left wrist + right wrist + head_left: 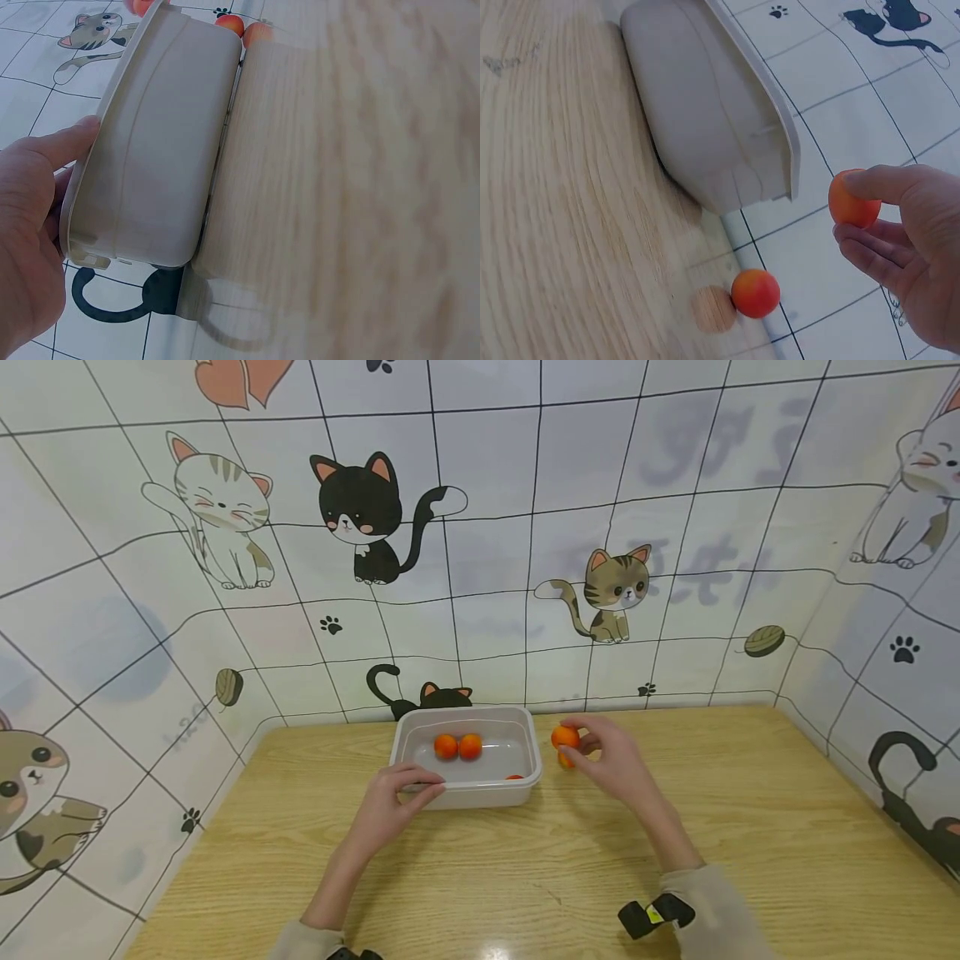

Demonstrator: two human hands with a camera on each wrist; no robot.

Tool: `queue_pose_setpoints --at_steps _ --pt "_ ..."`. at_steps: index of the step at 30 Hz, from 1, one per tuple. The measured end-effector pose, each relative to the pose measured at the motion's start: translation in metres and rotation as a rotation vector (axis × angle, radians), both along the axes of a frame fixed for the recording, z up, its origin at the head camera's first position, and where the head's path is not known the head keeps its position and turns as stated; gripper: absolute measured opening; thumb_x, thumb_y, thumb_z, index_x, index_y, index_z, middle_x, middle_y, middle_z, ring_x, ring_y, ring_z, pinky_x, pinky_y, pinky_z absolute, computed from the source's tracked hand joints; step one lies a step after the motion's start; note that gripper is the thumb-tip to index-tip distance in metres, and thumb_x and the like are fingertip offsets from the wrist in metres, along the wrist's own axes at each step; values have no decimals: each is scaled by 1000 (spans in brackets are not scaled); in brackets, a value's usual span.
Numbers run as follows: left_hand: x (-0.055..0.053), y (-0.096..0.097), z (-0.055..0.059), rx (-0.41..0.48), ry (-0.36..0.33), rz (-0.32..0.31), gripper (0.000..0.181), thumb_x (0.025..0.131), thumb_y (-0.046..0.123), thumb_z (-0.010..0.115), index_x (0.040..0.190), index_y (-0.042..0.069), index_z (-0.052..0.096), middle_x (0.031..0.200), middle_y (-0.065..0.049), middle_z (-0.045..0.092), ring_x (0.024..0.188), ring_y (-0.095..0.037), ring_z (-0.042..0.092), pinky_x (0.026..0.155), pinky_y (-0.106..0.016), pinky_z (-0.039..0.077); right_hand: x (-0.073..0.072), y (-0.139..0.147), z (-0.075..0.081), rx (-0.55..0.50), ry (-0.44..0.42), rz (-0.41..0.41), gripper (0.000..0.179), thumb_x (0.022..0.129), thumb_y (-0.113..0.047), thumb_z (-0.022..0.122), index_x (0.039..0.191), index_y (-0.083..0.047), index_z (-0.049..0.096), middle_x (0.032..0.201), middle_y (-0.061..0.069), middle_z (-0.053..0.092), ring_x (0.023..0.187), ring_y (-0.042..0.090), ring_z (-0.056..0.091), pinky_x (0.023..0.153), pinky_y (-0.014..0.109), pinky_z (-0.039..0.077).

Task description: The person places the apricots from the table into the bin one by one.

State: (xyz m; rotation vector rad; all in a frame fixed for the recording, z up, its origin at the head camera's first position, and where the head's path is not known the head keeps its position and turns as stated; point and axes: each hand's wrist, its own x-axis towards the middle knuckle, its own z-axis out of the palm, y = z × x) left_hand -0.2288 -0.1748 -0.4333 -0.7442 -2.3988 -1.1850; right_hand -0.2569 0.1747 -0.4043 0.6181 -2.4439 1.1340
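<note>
My right hand (611, 758) pinches a small round orange fruit (565, 737) between thumb and fingers, held in the air to the right of a white plastic container (480, 795). Below it, a second red-orange fruit (755, 293) rests on the table and is partly hidden in the head view. Two similar fruits (446, 747) sit side by side inside the container, and the top of another (514, 777) shows behind its front wall. At the container's front left, my left hand (393, 797) grips the rim (101, 139) between thumb and fingers.
The wooden table (480, 868) meets a wall (495, 635) covered with cat drawings and grid lines, close behind the container. Side walls stand at left and right. A black strap (656, 914) is on my right sleeve.
</note>
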Motion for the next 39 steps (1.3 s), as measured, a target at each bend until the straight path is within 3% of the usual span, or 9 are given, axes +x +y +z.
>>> queue_pose_setpoints --at_steps 10,18,30,39 --pt "0 0 0 -3 0 3 8 86 15 82 93 12 80 92 12 72 89 -11 66 79 -31 56 5 -22 -1 -32 34 83 36 85 -4 81 119 -4 69 112 10 67 83 20 68 74 34 59" --pt "0 0 1 -7 -4 8 7 86 15 82 92 15 80 91 12 72 88 -12 66 78 -31 56 10 -35 -1 -13 26 107 36 87 -8 81 121 -8 69 113 6 66 88 18 65 78 37 58" --pt "-1 1 1 -3 11 -5 7 86 13 82 92 13 80 90 11 72 87 -11 67 76 -31 57 11 -49 -6 15 109 151 34 86 -9 82 118 -6 70 108 4 65 84 21 63 76 43 57" --pt "-1 0 2 4 21 -15 7 85 13 82 92 14 80 90 12 71 87 -11 67 76 -34 57 12 -49 -6 30 68 134 33 88 -9 80 120 -7 70 109 7 65 87 20 62 78 47 56"
